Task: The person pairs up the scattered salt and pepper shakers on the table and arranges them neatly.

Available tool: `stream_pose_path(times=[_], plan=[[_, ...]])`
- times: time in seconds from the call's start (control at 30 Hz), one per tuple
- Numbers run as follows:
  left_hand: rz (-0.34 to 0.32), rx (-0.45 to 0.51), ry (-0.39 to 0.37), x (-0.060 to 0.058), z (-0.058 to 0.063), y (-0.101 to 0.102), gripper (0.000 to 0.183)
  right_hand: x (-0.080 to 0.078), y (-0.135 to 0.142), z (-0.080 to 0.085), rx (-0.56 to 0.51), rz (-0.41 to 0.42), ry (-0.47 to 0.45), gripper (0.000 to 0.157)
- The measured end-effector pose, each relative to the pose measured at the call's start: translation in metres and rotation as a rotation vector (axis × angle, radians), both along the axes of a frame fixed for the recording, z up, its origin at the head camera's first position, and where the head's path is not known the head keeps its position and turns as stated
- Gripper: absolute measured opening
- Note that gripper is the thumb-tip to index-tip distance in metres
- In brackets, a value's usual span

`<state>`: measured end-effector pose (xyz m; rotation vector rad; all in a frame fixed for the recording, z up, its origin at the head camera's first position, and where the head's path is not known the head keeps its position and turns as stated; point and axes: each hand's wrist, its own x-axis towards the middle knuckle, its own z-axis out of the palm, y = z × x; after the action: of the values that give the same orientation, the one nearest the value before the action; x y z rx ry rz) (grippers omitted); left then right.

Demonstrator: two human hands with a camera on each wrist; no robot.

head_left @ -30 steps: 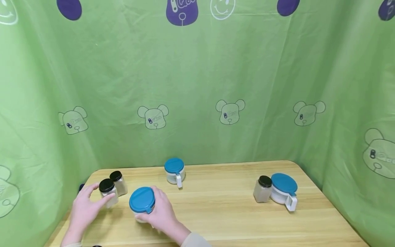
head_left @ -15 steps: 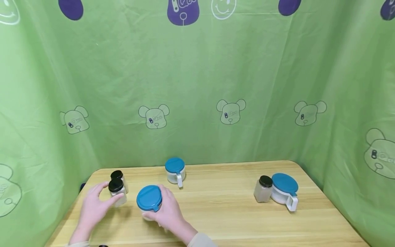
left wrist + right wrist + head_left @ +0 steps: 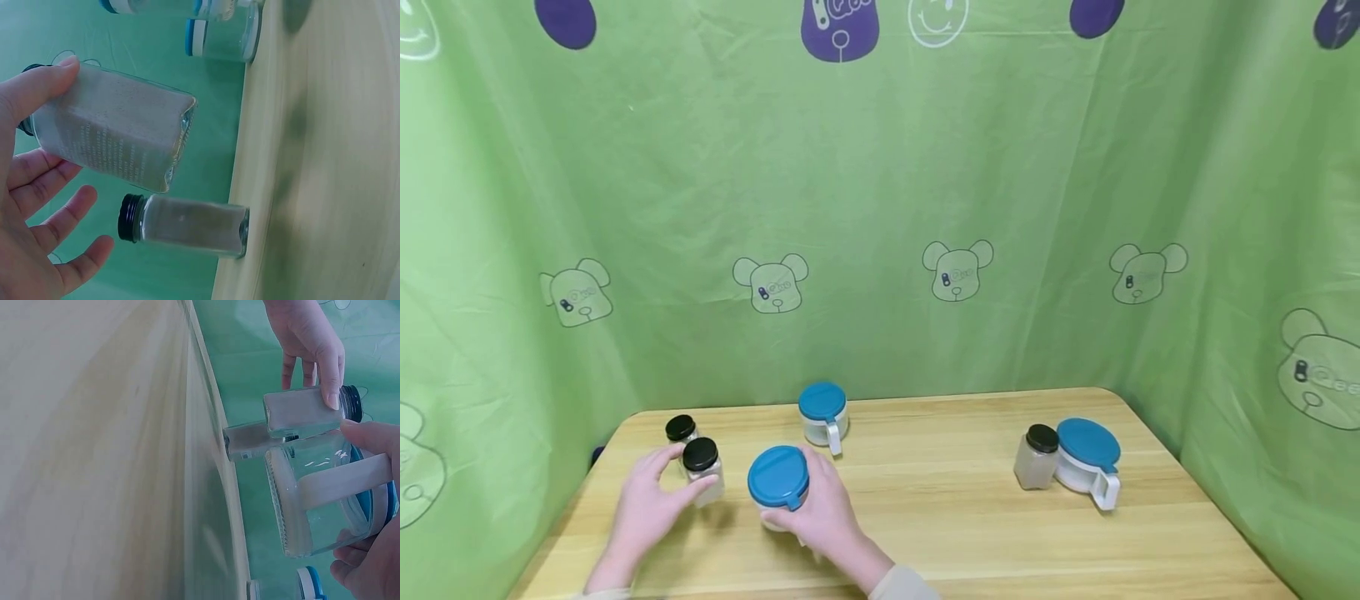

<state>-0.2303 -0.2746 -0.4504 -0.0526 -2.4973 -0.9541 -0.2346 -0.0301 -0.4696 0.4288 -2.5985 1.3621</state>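
My left hand [image 3: 647, 504] pinches a square clear jar [image 3: 115, 128] with a black lid and greyish powder inside. Thumb and fingers grip it near the lid, and its base is raised off the table. To its right, my right hand [image 3: 829, 510] holds a glass jar [image 3: 778, 477] with a blue lid and a white handle, gripped around the lid's rim. In the right wrist view this blue-lidded jar [image 3: 319, 453] hangs above the wood, close to the black-lidded one. Behind the left hand, a second black-lidded jar [image 3: 194, 225] stands upright on the table.
A smaller blue-lidded jar with a handle [image 3: 823, 408] stands at the table's back edge. On the right, another black-lidded jar [image 3: 1036, 458] stands beside a wide blue-lidded jar [image 3: 1087, 454]. A green curtain [image 3: 880, 208] surrounds the wooden table [image 3: 955, 517].
Both hands have moved to the right, each carrying its jar. The left hand's jar now covers less of the one behind it. A dark lid at the bottom edge has left the view.
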Motion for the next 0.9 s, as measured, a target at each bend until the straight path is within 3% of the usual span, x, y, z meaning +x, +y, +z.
stream_pose_path(times=[0.17,0.47,0.9], plan=[[-0.018,-0.001,0.021,-0.001,-0.003,0.005,0.07,0.001,0.006,0.0,-0.001,-0.015,0.006,0.097],[-0.037,0.017,-0.018,-0.004,-0.007,0.015,0.071,0.0,0.017,0.002,-0.017,-0.046,-0.012,0.097],[-0.064,0.015,0.053,-0.003,-0.016,0.034,0.062,0.0,0.033,0.002,-0.028,-0.072,-0.027,0.1]])
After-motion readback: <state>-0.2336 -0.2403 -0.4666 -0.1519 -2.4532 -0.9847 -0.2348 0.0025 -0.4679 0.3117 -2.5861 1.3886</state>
